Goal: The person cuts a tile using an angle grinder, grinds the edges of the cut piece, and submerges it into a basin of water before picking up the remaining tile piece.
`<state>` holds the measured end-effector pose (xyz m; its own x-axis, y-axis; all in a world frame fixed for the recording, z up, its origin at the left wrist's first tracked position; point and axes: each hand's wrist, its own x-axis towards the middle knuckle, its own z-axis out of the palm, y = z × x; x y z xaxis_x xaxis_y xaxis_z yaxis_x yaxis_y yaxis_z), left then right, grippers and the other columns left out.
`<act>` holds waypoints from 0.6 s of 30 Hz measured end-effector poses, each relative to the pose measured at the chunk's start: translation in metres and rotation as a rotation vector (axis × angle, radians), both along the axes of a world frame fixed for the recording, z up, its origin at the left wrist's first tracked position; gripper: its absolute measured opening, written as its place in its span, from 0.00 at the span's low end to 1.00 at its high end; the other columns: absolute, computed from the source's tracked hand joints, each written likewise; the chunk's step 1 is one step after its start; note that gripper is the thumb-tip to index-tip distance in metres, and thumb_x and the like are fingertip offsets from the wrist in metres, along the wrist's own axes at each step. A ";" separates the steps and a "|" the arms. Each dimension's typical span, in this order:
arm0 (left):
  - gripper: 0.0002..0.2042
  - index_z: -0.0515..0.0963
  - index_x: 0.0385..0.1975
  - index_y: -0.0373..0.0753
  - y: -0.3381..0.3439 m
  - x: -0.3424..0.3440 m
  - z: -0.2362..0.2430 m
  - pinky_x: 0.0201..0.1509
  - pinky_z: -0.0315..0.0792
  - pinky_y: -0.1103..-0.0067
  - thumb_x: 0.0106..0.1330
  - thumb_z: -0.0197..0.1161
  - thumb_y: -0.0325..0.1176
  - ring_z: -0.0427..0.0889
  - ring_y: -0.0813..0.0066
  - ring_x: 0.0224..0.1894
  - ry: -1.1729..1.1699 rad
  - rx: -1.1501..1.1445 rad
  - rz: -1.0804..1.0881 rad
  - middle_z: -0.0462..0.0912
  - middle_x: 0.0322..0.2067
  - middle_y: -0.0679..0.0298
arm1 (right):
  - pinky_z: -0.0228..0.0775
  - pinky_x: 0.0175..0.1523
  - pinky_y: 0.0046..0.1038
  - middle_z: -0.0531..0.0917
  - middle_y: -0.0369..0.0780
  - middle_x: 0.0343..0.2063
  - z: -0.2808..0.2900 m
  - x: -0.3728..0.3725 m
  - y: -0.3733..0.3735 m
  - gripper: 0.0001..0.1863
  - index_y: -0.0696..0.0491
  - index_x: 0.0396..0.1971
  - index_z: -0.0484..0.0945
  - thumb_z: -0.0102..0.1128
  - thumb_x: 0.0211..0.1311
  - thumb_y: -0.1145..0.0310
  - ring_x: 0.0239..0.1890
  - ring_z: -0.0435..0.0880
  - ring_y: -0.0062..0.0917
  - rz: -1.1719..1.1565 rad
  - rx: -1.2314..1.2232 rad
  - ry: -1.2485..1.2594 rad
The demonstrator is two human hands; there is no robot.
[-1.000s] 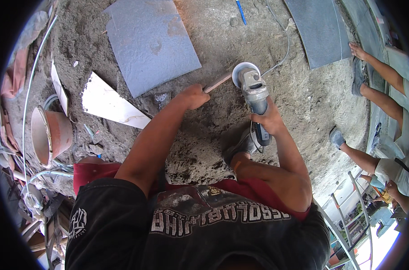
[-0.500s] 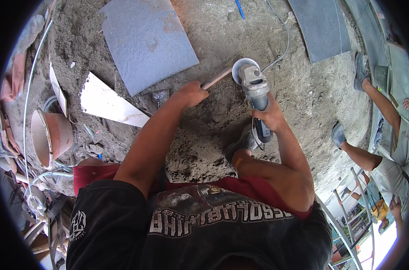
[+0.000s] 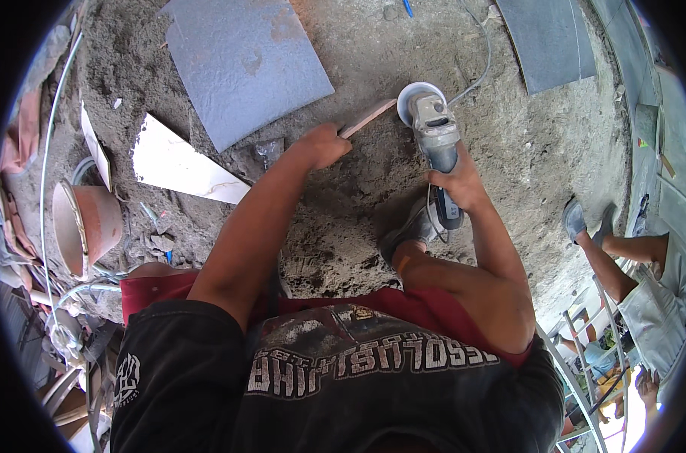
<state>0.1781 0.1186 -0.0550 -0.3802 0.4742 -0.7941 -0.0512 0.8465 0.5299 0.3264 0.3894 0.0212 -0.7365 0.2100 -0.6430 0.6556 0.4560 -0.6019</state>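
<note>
My left hand is closed on the near end of a narrow reddish-brown strip, perhaps a cut piece of tile, which points up and to the right. My right hand wraps round the body of a dusty grey angle grinder. The round pale disc or guard at its head is beside the strip's far end; whether they touch I cannot tell. From the grinder's head area a grey cable runs up across the ground. My shoe is just below the grinder.
A large grey tile lies beyond my left hand, a white tile offcut nearer. Another dark tile is at the upper right. A bucket stands at left, by a white hose. Another person and a ladder are at right.
The grinder and my right hand have shifted slightly right and up in view; the strip's tip follows a little. The other person's feet at right have moved closer together and lower in view.
</note>
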 end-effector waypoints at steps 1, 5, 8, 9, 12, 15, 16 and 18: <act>0.29 0.73 0.62 0.32 0.000 0.000 0.000 0.61 0.72 0.64 0.61 0.60 0.42 0.81 0.47 0.55 0.022 0.016 0.002 0.81 0.52 0.43 | 0.67 0.62 0.34 0.81 0.47 0.49 0.001 -0.001 0.000 0.45 0.59 0.63 0.66 0.73 0.41 0.62 0.51 0.79 0.36 -0.017 -0.007 0.001; 0.28 0.74 0.61 0.34 0.000 0.002 0.001 0.61 0.73 0.64 0.61 0.60 0.42 0.81 0.48 0.55 0.006 -0.004 0.031 0.82 0.52 0.44 | 0.67 0.62 0.34 0.80 0.47 0.50 0.009 -0.006 0.000 0.45 0.60 0.63 0.66 0.73 0.41 0.63 0.51 0.79 0.35 0.029 0.008 0.026; 0.27 0.73 0.60 0.33 -0.001 0.003 0.001 0.58 0.72 0.62 0.61 0.58 0.40 0.81 0.48 0.52 -0.006 0.045 0.036 0.82 0.49 0.41 | 0.67 0.62 0.34 0.80 0.47 0.50 0.004 -0.003 -0.002 0.46 0.59 0.64 0.65 0.73 0.42 0.62 0.51 0.79 0.36 0.072 0.064 -0.038; 0.28 0.73 0.60 0.33 0.000 0.003 0.001 0.58 0.72 0.62 0.61 0.58 0.40 0.81 0.48 0.52 0.004 0.048 0.041 0.82 0.49 0.41 | 0.67 0.62 0.34 0.80 0.47 0.50 0.003 -0.002 -0.001 0.46 0.59 0.64 0.65 0.73 0.42 0.62 0.51 0.79 0.36 0.072 0.064 -0.038; 0.28 0.72 0.61 0.33 -0.003 0.005 0.003 0.58 0.72 0.62 0.61 0.58 0.40 0.81 0.48 0.52 0.018 0.046 0.049 0.82 0.49 0.41 | 0.67 0.63 0.35 0.80 0.48 0.51 -0.001 -0.001 0.000 0.46 0.59 0.64 0.65 0.73 0.41 0.60 0.52 0.79 0.37 0.006 -0.013 0.005; 0.27 0.73 0.60 0.32 0.001 0.003 0.004 0.58 0.72 0.63 0.61 0.58 0.39 0.81 0.48 0.52 0.017 0.050 0.048 0.82 0.48 0.41 | 0.69 0.59 0.41 0.81 0.57 0.47 0.002 -0.001 0.001 0.43 0.61 0.59 0.67 0.71 0.41 0.55 0.51 0.81 0.51 0.016 0.012 0.053; 0.27 0.73 0.60 0.32 0.001 0.003 0.005 0.58 0.72 0.63 0.61 0.58 0.39 0.81 0.48 0.52 0.014 0.044 0.047 0.82 0.48 0.40 | 0.69 0.59 0.42 0.81 0.57 0.47 0.007 -0.003 0.000 0.43 0.60 0.59 0.67 0.71 0.41 0.55 0.51 0.81 0.52 0.027 0.020 0.035; 0.26 0.73 0.59 0.31 0.000 0.004 0.006 0.58 0.72 0.62 0.61 0.58 0.39 0.82 0.48 0.51 0.016 0.047 0.045 0.82 0.48 0.40 | 0.69 0.59 0.42 0.81 0.57 0.47 0.010 -0.003 -0.004 0.43 0.60 0.59 0.67 0.71 0.42 0.55 0.51 0.81 0.52 0.038 0.027 0.015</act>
<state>0.1825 0.1185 -0.0487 -0.4143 0.4927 -0.7652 -0.0795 0.8179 0.5698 0.3232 0.3858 0.0309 -0.7536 0.1986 -0.6267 0.6286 0.4966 -0.5985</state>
